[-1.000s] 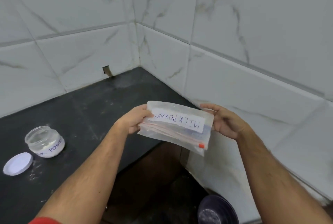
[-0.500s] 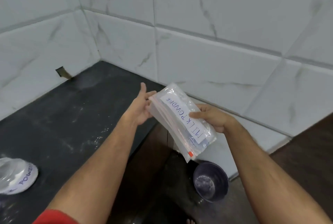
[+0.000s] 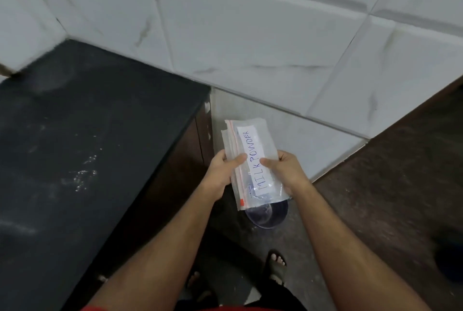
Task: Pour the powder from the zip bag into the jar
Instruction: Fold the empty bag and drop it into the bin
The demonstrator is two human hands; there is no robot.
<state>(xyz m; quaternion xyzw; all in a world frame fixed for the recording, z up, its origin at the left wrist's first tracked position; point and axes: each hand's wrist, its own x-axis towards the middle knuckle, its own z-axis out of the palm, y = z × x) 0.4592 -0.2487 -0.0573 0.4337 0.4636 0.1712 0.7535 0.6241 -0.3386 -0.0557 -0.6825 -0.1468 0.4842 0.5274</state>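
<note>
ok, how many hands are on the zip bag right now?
2. The left hand pinches the zip bag at its seal edge; the right hand holds the opposite long edge, thumb on the MILK POWDER label. The bag hangs off the counter, above a dark bowl on the floor.

One zip bag [image 3: 253, 163] — two hands, left hand [image 3: 223, 173] and right hand [image 3: 285, 173] — one bowl [image 3: 266, 215].

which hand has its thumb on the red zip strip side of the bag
The left hand: its thumb presses the zip bag by the red strip, while the right hand pinches the label side.
</note>
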